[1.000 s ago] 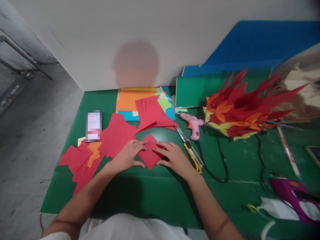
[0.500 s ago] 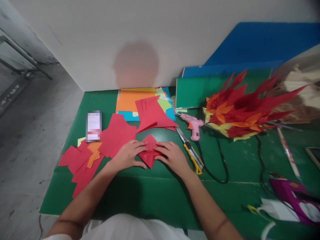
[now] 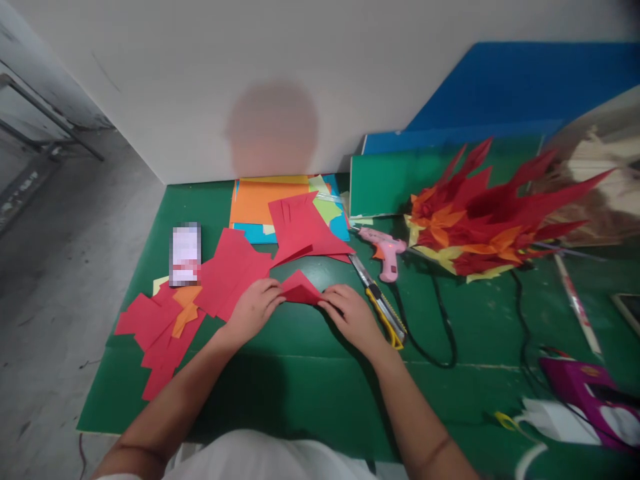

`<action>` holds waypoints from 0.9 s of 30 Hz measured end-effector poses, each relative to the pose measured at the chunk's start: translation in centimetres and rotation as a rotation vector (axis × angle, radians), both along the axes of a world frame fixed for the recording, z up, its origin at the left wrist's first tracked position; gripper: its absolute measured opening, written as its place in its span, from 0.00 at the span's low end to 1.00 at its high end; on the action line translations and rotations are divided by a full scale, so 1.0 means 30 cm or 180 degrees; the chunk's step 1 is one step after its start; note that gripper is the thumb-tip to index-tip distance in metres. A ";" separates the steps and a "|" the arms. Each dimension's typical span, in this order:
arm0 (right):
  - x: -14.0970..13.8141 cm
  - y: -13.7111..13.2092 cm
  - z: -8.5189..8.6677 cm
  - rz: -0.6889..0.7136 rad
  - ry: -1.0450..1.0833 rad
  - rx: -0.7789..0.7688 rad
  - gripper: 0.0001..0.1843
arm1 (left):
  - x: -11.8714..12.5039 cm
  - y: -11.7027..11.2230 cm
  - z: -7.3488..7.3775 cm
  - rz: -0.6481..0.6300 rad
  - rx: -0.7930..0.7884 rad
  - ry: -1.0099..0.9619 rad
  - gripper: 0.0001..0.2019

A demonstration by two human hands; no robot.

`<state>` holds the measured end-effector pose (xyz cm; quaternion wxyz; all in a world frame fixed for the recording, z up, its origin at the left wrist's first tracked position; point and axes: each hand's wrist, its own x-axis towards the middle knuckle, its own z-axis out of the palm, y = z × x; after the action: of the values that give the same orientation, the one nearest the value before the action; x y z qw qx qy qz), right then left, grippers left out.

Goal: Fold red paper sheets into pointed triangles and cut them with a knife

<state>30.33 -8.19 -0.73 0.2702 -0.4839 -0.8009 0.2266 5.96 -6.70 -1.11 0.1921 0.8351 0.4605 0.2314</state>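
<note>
A small piece of red paper (image 3: 301,288), folded into a triangle with its peak toward the wall, is held between my two hands over the green table (image 3: 320,400). My left hand (image 3: 256,308) pinches its left corner. At the opposite corner, the thumb and fingers of my right hand (image 3: 353,317) are closed on the paper. Loose red sheets (image 3: 235,270) lie beyond my left hand, and another cut red sheet (image 3: 305,227) lies just past the folded piece. A yellow utility knife (image 3: 383,307) rests to the right of my right hand.
A pink glue gun (image 3: 385,250) with a black cord lies behind the knife. To its right stands a flame-like red and orange paper piece (image 3: 475,227). A phone (image 3: 185,255) and red and orange scraps (image 3: 160,320) are at left. Coloured sheets (image 3: 270,200) lie against the wall.
The red paper has gone from an opened diamond to a triangle, its near point folded up. My fingers have moved from its surface to its two side corners.
</note>
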 end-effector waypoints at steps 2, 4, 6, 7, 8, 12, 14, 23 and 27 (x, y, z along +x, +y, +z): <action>-0.007 0.001 -0.003 -0.0091 -0.0057 -0.0046 0.13 | 0.011 -0.007 -0.005 0.0212 -0.0042 0.0067 0.13; -0.014 -0.001 -0.007 -0.0251 -0.0062 -0.0114 0.11 | 0.020 -0.017 -0.007 0.0367 -0.0028 0.0220 0.12; -0.020 -0.003 -0.011 -0.0450 -0.0033 -0.0196 0.11 | 0.026 -0.025 -0.007 0.0551 -0.0036 0.0411 0.12; -0.023 -0.004 -0.013 -0.0531 -0.0023 -0.0237 0.11 | 0.029 -0.029 -0.006 0.0642 -0.0057 0.0495 0.12; -0.026 -0.005 -0.014 -0.0595 -0.0018 -0.0267 0.12 | 0.031 -0.031 -0.005 0.0709 -0.0083 0.0560 0.12; -0.036 -0.005 -0.019 -0.0719 -0.0053 -0.0253 0.12 | 0.034 -0.029 0.000 0.0714 -0.0206 0.0769 0.10; -0.038 -0.004 -0.021 -0.0718 -0.0081 -0.0209 0.11 | 0.035 -0.025 0.002 0.0699 -0.0224 0.0851 0.09; -0.042 -0.009 -0.027 -0.0607 -0.0237 -0.0048 0.11 | 0.034 -0.020 0.009 0.0678 -0.0357 0.0542 0.10; -0.042 -0.009 -0.026 -0.0602 -0.0239 -0.0019 0.12 | 0.031 -0.026 0.008 0.0572 -0.0300 0.0518 0.13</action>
<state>29.06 -8.46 -1.50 0.2587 -0.5663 -0.7605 0.1842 6.89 -7.49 -0.88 0.1717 0.7966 0.5579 0.1572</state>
